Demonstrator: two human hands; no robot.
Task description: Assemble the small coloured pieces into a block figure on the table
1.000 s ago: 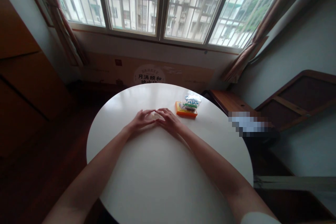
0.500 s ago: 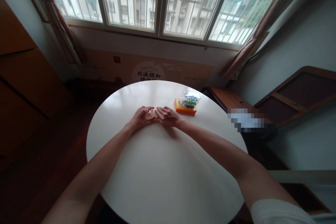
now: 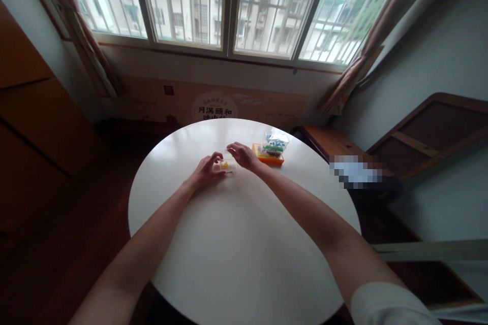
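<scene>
On the round white table [image 3: 236,244] my two hands meet around a small clear plastic box [image 3: 226,164] with something yellow inside. My left hand [image 3: 206,170] curls its fingers against the box's left side. My right hand [image 3: 243,155] grips its lifted top edge from the right, fingers bent over it. Just right of my right hand lies a flat orange box [image 3: 269,158] with a clear container of green and blue bits [image 3: 275,142] resting on it.
A barred window [image 3: 229,5] and curtains fill the far wall, with a printed cardboard panel [image 3: 211,106] below. A wooden cabinet [image 3: 34,127] stands at the left. A wooden bench [image 3: 330,144] and a leaning wooden frame [image 3: 442,132] are at the right.
My hands lay together covering the small box; now they have parted a little, my right hand has risen with the box's top, and the yellow contents show.
</scene>
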